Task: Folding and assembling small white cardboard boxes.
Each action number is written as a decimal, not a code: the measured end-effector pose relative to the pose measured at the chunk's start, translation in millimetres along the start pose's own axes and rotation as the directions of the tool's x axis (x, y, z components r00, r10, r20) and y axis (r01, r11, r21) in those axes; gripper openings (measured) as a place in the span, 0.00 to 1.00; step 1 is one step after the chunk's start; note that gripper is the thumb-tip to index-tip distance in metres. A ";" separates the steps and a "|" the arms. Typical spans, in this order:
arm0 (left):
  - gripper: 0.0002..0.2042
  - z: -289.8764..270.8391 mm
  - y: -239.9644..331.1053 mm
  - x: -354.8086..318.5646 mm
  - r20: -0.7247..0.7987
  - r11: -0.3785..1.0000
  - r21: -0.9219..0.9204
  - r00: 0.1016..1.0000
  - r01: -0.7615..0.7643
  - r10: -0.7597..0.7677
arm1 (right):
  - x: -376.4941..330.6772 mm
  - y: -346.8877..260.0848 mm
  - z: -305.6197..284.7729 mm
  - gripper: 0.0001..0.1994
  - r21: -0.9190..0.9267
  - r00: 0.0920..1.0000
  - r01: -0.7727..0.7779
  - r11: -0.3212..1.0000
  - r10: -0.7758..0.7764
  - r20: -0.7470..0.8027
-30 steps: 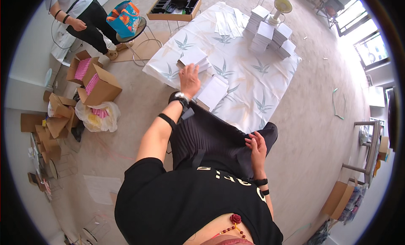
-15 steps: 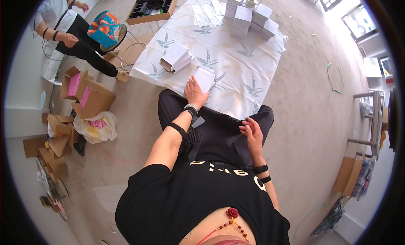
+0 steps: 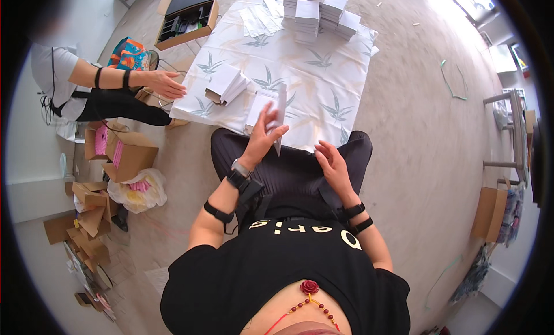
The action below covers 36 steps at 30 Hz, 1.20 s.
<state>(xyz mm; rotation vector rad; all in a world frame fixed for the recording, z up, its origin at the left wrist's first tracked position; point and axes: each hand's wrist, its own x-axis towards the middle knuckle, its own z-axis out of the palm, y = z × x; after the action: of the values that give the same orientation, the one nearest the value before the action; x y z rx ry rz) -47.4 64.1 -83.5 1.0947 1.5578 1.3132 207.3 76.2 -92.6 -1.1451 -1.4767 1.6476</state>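
Lifted since the earlier frame: flat white folded card carton (image 3: pixel 280 117), raised off the cloth and stood on edge, pinched between thumb and fingers of the left hand (image 3: pixel 264 138) above the near edge of the white leaf-printed tablecloth (image 3: pixel 323 81). Right hand (image 3: pixel 333 165): fingers loosely spread, holding nothing, resting over the lap in black trousers, just beside the cloth's edge. On the cloth: small pile of flat white cartons (image 3: pixel 226 84) to the left; stack of assembled white boxes (image 3: pixel 317 12) at the far end. Beside the cloth: open brown cardboard box (image 3: pixel 186 12); another person's hand (image 3: pixel 166 83) reaching toward the corner.
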 end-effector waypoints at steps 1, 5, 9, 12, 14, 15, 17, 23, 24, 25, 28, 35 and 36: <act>0.43 3.3 8.5 -7.6 0.143 0.942 -0.320 0.988 0.101 -0.058 | 5.5 -5.4 1.1 0.23 -0.023 0.998 -0.002 1.000 0.003 0.056; 0.39 25.6 40.0 -41.6 0.375 0.843 -0.479 0.925 0.245 -0.056 | 20.5 -24.6 19.7 0.31 0.366 0.989 -0.076 0.928 0.022 0.149; 0.50 46.9 48.4 -57.9 0.237 0.995 -0.099 0.972 0.024 0.000 | 20.1 -47.4 22.2 0.32 0.445 0.962 -0.112 0.888 -0.016 0.273; 0.55 51.1 43.0 -59.6 0.141 0.978 0.160 0.984 -0.131 0.109 | 17.8 -40.9 14.6 0.30 0.601 0.953 -0.267 0.753 0.112 0.282; 0.55 49.0 55.3 -59.2 0.164 0.997 0.060 0.986 -0.046 0.036 | 14.3 -45.5 8.9 0.27 0.675 0.963 -0.257 0.692 0.121 0.242; 0.47 46.0 61.9 -57.9 0.142 0.999 -0.034 0.990 -0.004 0.009 | 13.1 -45.5 1.4 0.26 0.654 0.961 -0.271 0.707 0.159 0.226; 0.41 39.9 58.0 -49.0 0.134 0.996 -0.080 0.991 0.034 -0.023 | 11.7 -40.7 -6.9 0.23 0.605 0.960 -0.280 0.745 0.228 0.164; 0.20 34.1 64.1 -26.1 0.262 0.882 -0.375 0.945 0.286 -0.195 | 5.7 -36.3 -16.2 0.22 0.499 0.932 -0.347 0.794 0.232 0.280; 0.20 35.9 62.7 -24.5 0.264 0.882 -0.374 0.944 0.288 -0.196 | 5.2 -34.9 -16.9 0.22 0.501 0.932 -0.347 0.793 0.232 0.278; 0.19 37.7 59.8 -23.1 0.281 0.862 -0.416 0.942 0.291 -0.182 | 4.9 -32.4 -17.3 0.24 0.454 0.918 -0.375 0.808 0.254 0.306; 0.16 39.8 61.4 -22.3 0.279 0.809 -0.501 0.942 0.309 -0.187 | -0.4 -40.4 -14.5 0.31 0.590 0.885 -0.444 0.674 0.227 0.406; 0.14 48.3 64.7 -26.0 0.218 0.769 -0.585 0.963 0.258 -0.158 | -10.8 -75.4 -6.1 0.46 0.722 0.827 -0.505 0.472 0.026 0.561; 0.14 44.0 63.1 -23.5 0.218 0.768 -0.585 0.963 0.259 -0.158 | -10.6 -70.1 -9.4 0.46 0.722 0.827 -0.505 0.472 0.026 0.561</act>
<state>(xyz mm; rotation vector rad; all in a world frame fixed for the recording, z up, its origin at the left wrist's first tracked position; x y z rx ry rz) 8.7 59.8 -25.9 0.5707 0.9816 1.3938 214.0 82.3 -21.7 -0.3819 -0.4500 2.5994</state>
